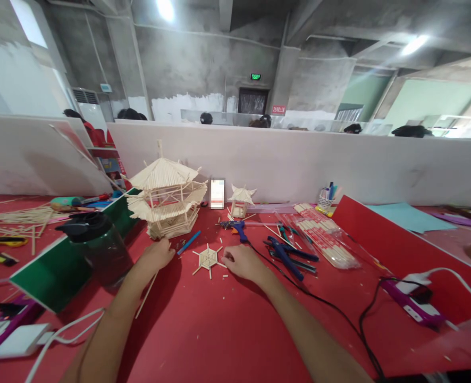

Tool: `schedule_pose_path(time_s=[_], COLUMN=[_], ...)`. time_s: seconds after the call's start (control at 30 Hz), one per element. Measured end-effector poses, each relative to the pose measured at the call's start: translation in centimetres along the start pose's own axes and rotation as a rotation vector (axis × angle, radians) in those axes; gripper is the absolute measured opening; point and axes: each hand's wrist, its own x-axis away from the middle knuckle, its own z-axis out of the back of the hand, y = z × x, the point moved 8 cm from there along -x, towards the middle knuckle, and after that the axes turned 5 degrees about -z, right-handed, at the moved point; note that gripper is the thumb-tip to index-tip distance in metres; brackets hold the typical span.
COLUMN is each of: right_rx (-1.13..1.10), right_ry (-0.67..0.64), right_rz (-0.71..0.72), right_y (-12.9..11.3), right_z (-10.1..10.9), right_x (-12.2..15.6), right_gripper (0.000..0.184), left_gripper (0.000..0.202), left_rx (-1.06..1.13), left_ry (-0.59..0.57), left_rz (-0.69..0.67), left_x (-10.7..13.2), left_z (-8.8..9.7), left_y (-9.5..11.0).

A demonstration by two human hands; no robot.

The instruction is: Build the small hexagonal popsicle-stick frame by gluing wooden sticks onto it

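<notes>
Beside the base of a large pagoda model built of thin wooden sticks, my left hand is closed with its fingertips down. A thin wooden stick slants out from under that hand; its upper end is hidden by the fingers. A six-spoked, web-like piece of sticks lies flat on the red table between my hands. To its right, my right hand has its fingers curled together close to a spoke's end. Whatever they pinch is too small to make out. A blue strip-like tool lies near my left hand.
A blue glue gun with a black cable, blue-handled pliers and bagged sticks lie to the right. A small pagoda model and a lit phone stand behind. Left are a dark bottle and green divider.
</notes>
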Motion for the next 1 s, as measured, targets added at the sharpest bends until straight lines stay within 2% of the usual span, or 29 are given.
schedule_pose_path(time_s=[0.1, 0.2, 0.33, 0.5, 0.67, 0.8, 1.0], right_rx=[-0.018, -0.052, -0.154, -0.533, -0.842, -0.871, -0.888], right_ry=[0.012, 0.024, 0.040, 0.069, 0.119, 0.100, 0.075], right_rz=[0.004, 0.005, 0.010, 0.046, 0.080, 0.072, 0.094], right_y=[0.0, -0.2, -0.5, -0.9, -1.0, -1.1, -0.8], right_z=[0.2, 0.5, 1.0, 1.5, 2.0, 1.8, 1.7], right_x=[0.0, 0.0, 0.0, -0.4, -0.7, -0.8, -0.9], right_gripper=[0.019, 0.019, 0.019, 0.019, 0.024, 0.020, 0.022], left_gripper=[0.017, 0.026, 0.037, 0.038, 0.041, 0.043, 0.041], left_rx=[0.085, 0.429, 0.779, 1.020, 1.100, 1.087, 1.052], left_ry=[0.054, 0.063, -0.015, -0.141, -0.208, -0.232, -0.229], left_rz=[-0.105, -0.289, -0.460, -0.491, -0.494, -0.510, -0.505], left_x=[0.5, 1.0, 2.0, 3.8, 5.2, 5.5, 5.7], left_z=[0.9, 1.2, 1.2, 1.0, 0.6, 0.2, 0.0], left_y=[2.5, 5.2, 8.0, 10.6, 12.5, 13.5, 13.9])
